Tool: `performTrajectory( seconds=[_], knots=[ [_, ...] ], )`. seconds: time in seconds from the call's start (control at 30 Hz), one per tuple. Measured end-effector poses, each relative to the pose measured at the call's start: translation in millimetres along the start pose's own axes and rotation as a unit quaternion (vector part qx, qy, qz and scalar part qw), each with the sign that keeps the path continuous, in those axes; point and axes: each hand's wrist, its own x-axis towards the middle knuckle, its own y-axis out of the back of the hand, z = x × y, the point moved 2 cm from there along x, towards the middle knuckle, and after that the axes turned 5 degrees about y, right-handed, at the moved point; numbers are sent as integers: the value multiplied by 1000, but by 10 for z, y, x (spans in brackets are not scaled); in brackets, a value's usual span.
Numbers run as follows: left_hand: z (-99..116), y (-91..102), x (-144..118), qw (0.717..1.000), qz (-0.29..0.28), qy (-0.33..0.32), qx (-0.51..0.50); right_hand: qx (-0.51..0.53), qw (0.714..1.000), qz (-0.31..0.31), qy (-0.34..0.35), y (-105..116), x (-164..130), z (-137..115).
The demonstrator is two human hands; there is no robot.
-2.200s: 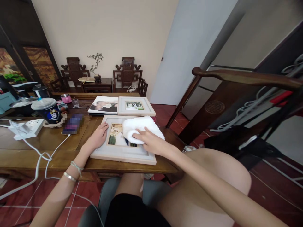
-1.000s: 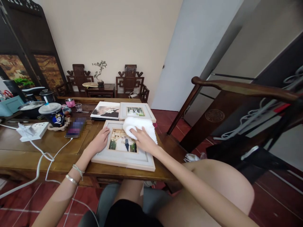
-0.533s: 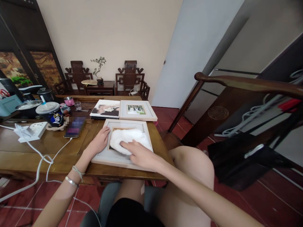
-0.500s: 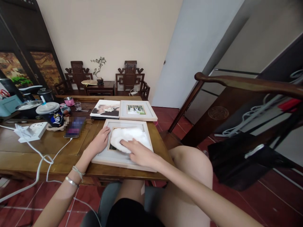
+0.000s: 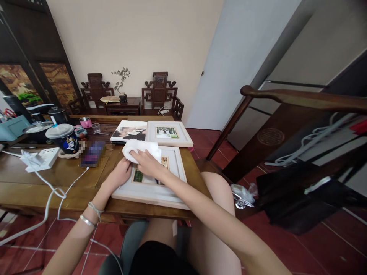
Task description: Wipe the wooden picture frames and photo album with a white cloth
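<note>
Left hand: your left hand [image 5: 120,172] lies on the frame's left edge, its fingers laid together rather than gripping; bear down there so the frame cannot slide.
White cloth: the white cloth [image 5: 143,145] covers the far left part of the frame and seems to overhang that corner; whether it touches your left fingers you cannot tell. Press it flat into the corner, lightly over the middle.
Right hand: your right hand [image 5: 149,164] has its fingers clamped on the bunched cloth; even, overlapping strokes would suit the wiping.
Picture frame: the picture frame [image 5: 151,192] is face up on the tabletop [image 5: 86,191], near its right end.
Photo top: judging by the part your arm leaves visible, it points to the far side.
Long axis: apparently left to right, the near edge slanting slightly nearer at the right.
</note>
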Motion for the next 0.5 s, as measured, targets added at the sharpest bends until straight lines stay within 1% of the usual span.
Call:
performTrajectory(
  seconds=[0.1, 0.17, 0.3, 0.37, 0.43, 0.5],
  knots=[
    [12, 6, 7, 1000, -6, -13, -1, -70, 997, 30, 31, 41, -24, 74],
    [17, 10, 17, 1000, -11, -28, -5, -92, 995, 33, 33, 25, -69, 158],
    [-26, -13, 23, 999, -16, -29, -13, -79, 996, -39, 2, -89, -151, 273],
    [-63, -39, 17, 1000, -19, -21, -11, -77, 995, -57, -12, -92, -196, 289],
    [-91, -58, 8, 1000, -22, -14, -4, -87, 994, -67, -26, -18, -271, 314],
    [-103, -63, 1, 1000, -22, -11, 2, -93, 991, -87, -47, 122, -393, 381]
  ],
)
